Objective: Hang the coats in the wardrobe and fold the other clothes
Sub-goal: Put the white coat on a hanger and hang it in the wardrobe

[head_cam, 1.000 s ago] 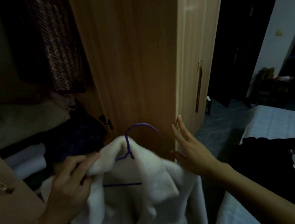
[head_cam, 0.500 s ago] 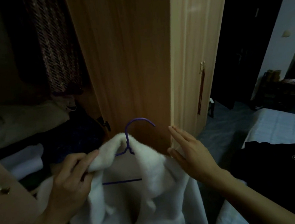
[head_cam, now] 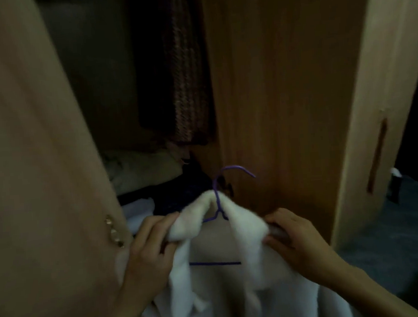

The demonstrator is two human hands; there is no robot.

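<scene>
Wardrobe (head_cam: 284,77) ahead, both hands pinching coat (head_cam: 241,293) shoulders

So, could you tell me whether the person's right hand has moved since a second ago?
Yes. The right hand left the light wooden wardrobe door edge, moving leftward onto the white fleecy coat, which it now grips.

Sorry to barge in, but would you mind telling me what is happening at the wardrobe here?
A person is about to hang a white fleecy coat in the open wardrobe. The coat sits on a purple hanger; the left hand and right hand each grip a shoulder. The hook points up and is not yet on any rail. A dark knitted garment hangs inside.
</scene>
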